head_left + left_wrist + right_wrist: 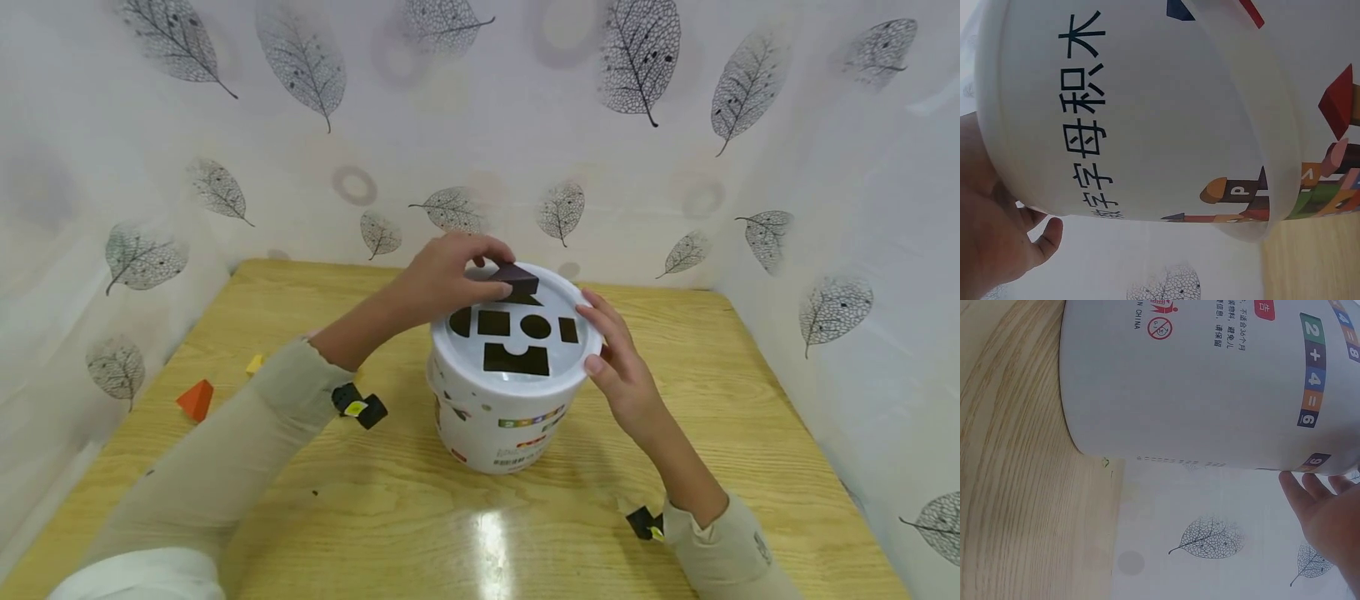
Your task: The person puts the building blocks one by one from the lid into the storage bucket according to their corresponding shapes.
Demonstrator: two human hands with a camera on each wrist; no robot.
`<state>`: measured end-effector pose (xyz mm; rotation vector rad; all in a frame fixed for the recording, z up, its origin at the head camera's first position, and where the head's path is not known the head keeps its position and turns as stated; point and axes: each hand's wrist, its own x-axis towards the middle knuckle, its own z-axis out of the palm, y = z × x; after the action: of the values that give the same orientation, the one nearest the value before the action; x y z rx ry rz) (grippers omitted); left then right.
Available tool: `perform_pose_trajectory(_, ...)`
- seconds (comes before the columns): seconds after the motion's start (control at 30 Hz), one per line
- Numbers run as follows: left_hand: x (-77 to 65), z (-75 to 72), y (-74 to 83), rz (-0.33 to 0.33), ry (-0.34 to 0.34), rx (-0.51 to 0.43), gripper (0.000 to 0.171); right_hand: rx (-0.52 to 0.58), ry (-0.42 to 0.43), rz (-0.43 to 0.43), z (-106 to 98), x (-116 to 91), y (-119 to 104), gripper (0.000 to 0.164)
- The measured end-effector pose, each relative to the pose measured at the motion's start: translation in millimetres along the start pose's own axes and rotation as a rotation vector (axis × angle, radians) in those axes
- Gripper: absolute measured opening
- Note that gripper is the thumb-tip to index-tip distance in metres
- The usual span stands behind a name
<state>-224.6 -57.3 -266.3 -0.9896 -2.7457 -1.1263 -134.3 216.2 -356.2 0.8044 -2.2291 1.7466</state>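
Observation:
A white bucket (487, 433) stands on the table, its white lid (572, 350) cut with dark holes of different shapes. My left hand (442, 271) pinches a dark purple triangular block (517, 277) between thumb and fingers. The block is over the triangular hole (528, 299) at the lid's far side; whether part of it is inside cannot be seen. On the right, my right hand (626, 375) rests against the lid's rim, fingers spread and thumb apart. Fingertips (1294, 481) touch the bucket's side in the right wrist view. In the left wrist view, the bucket hides part of the left hand (991, 231).
An orange-red block (196, 401) and a yellow block (255, 364) lie on the left of the wooden table (390, 517), near the left sleeve. A white handle (1279, 125) curves round the bucket. Leaf-patterned cloth (480, 150) encloses the table's back and sides.

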Motion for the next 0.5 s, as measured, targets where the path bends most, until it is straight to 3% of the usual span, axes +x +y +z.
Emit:
perform_pose_trajectory(0.27, 2.7, 3.3, 1.2, -0.042, -0.061, 0.049, 0.037, 0.004, -0.003, -0.007, 0.5, 0.5, -0.7, 0.051)
perform_pose_trajectory(0.5, 4.5, 4.6, 3.5, -0.067, -0.106, 0.023, 0.037, 0.014, -0.005, -0.013, -0.1, -0.2, -1.4, 0.051)
